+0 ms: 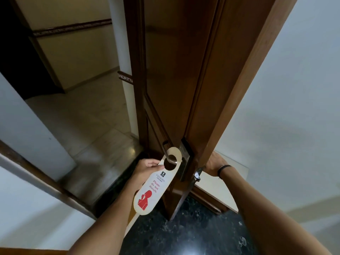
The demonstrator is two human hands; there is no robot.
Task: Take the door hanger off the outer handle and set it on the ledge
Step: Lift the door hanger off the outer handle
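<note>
A cream door hanger [153, 186] with red "Please do not disturb" print and a red figure hangs tilted, its round hole looped over the metal outer handle [167, 150] of the brown wooden door [184, 70]. My left hand [147, 167] pinches the hanger's upper left edge, just beside the hole. My right hand [214, 163], a dark band on its wrist, is on the inner side of the door's edge at the inner handle [197, 174], fingers hidden behind the wood.
The door stands ajar, edge toward me, with its lock plate [185, 159] facing me. Beyond it lies a pale marble corridor floor [77, 122]. Dark speckled stone floor [184, 236] is underfoot. White walls flank both sides, with a wooden door frame [46, 181] at left.
</note>
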